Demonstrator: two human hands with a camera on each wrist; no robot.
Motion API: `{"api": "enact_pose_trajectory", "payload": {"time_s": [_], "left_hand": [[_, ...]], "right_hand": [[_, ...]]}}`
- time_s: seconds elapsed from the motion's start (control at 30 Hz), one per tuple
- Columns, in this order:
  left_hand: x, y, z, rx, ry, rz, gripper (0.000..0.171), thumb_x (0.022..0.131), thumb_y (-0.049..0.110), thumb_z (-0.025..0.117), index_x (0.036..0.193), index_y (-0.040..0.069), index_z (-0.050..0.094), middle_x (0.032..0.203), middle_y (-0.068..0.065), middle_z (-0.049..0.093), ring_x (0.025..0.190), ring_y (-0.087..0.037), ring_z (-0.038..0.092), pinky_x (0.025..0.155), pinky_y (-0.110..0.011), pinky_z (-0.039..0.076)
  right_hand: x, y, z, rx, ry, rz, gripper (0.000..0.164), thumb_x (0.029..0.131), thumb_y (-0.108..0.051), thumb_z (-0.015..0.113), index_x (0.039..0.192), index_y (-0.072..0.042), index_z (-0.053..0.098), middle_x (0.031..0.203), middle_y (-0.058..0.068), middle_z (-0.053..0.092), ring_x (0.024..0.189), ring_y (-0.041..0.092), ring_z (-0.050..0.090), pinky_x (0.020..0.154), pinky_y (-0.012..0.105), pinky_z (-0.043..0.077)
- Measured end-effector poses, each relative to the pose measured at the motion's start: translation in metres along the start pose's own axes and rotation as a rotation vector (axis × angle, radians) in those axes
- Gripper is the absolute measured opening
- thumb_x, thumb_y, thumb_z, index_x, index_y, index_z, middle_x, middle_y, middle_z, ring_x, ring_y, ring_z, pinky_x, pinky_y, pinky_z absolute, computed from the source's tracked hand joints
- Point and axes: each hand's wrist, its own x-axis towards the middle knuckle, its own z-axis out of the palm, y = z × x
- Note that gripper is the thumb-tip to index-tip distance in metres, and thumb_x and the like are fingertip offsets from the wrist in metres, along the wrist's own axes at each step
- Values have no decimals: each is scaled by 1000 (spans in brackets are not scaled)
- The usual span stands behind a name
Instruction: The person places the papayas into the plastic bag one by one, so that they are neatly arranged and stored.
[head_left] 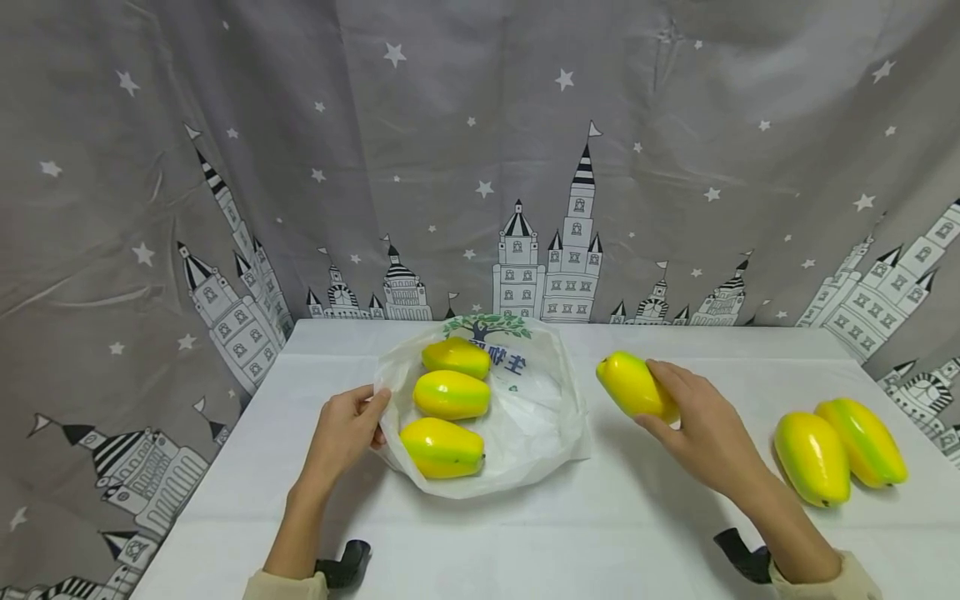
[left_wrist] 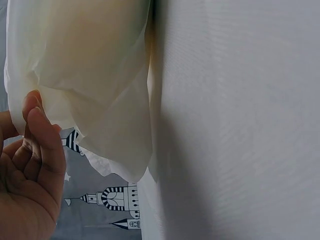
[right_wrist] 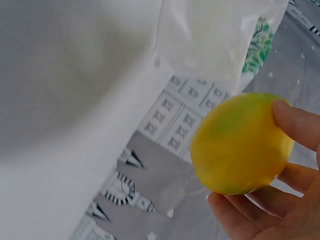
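A white plastic bag (head_left: 536,433) with a printed tree lies wide open at the middle of the table. Inside it, three yellow-green papayas (head_left: 450,394) lie in a column along its left side. My left hand (head_left: 343,437) pinches the bag's left rim between thumb and fingers; the left wrist view shows the thin plastic (left_wrist: 100,100) in that pinch. To the right of the bag, my right hand (head_left: 701,425) grips another papaya (head_left: 630,383) above the table. In the right wrist view, thumb and fingers wrap round this papaya (right_wrist: 240,145), apart from the bag.
Two more papayas (head_left: 812,458) lie side by side on the white table (head_left: 525,550) at the right. Behind the table hangs a grey curtain (head_left: 450,108) printed with castles and stars. Each wrist has a black strap mount (head_left: 348,564).
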Motion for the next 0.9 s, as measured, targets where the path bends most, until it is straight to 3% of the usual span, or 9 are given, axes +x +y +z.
{"api": "enact_pose_trajectory", "payload": {"time_s": [0.17, 0.37, 0.9], "left_hand": [[1, -1, 1, -3, -2, 3, 38, 103, 22, 53, 127, -7, 60, 62, -6, 61, 54, -21, 59, 53, -27, 50], [1, -1, 0, 0, 1, -8, 39, 103, 23, 53, 128, -7, 59, 64, -6, 61, 55, -21, 58, 54, -26, 50], [1, -2, 1, -3, -3, -2, 39, 103, 24, 53, 128, -6, 59, 63, -6, 61, 55, -21, 58, 53, -26, 50]], "right_hand": [[-2, -8, 7, 88, -19, 13, 65, 85, -16, 79, 140, 0, 49, 136, 21, 54, 119, 40, 52, 98, 59, 40], [4, -18, 13, 118, -22, 0, 64, 84, -15, 79, 140, -1, 50, 137, 19, 54, 120, 38, 52, 99, 58, 40], [29, -51, 35, 84, -31, -74, 66, 83, -19, 81, 139, -1, 51, 138, 16, 54, 123, 35, 51, 101, 53, 42]]}}
